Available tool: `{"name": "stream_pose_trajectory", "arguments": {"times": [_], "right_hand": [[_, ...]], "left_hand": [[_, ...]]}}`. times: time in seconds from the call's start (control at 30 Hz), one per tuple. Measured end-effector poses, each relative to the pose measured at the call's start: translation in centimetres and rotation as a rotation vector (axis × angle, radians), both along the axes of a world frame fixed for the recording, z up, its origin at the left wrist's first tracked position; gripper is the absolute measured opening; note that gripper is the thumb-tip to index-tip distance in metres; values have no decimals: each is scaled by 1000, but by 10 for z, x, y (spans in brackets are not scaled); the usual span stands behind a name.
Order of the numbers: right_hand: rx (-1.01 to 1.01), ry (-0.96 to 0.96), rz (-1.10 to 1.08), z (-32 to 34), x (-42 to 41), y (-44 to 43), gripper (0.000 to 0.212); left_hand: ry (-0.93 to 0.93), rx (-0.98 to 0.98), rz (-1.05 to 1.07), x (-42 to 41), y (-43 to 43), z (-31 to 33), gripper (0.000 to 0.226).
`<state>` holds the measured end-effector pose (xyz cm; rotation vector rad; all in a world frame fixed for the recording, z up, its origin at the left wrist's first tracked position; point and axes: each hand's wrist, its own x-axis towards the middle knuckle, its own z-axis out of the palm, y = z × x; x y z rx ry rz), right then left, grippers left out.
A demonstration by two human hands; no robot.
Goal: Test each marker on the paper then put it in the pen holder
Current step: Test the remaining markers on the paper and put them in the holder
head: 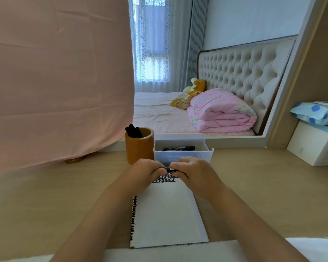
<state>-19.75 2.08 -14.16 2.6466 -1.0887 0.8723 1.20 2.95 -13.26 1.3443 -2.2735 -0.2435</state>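
Marker (168, 169) ends hidden, left hand (146, 172), right hand (193, 171)

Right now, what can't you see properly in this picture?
Head view:
- The marker: mostly hidden by the left hand and right hand; cap on or off, cannot tell.
- The standing markers: bodies hidden by the pen holder wall.
- The boxed marker: label too small to read.
- The paper: top marks partly under the hands.

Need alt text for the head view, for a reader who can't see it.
Left hand and right hand grip one black marker over the paper. Behind stand a wooden pen holder with markers and a white box holding another marker.
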Motion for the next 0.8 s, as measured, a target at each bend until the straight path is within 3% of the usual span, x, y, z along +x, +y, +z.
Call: {"name": "stream_pose_trajectory", "arguments": {"times": [0.13,0.23,0.47,0.6,0.7,0.8], "right_hand": [[273,-87,-54,1,1,5,24],[399,-116,-88,2,-8,5,24],[473,-206,-55,1,-9,0,28],[555,-299,-33,5,-8,4,42],[637,-412,11,7,-7,6,31],[755,-549,63,9,-6,6,38]], "left_hand": [[-77,-145,-44,8,0,3,22],[-32,-192,58,28,-2,1,19],[-75,28,298,61,-11,-21,23],[-66,34,412,63,-12,-26,20],[-91,30,444,66,-13,-30,26],[-97,68,452,68,-14,-33,30]]}}
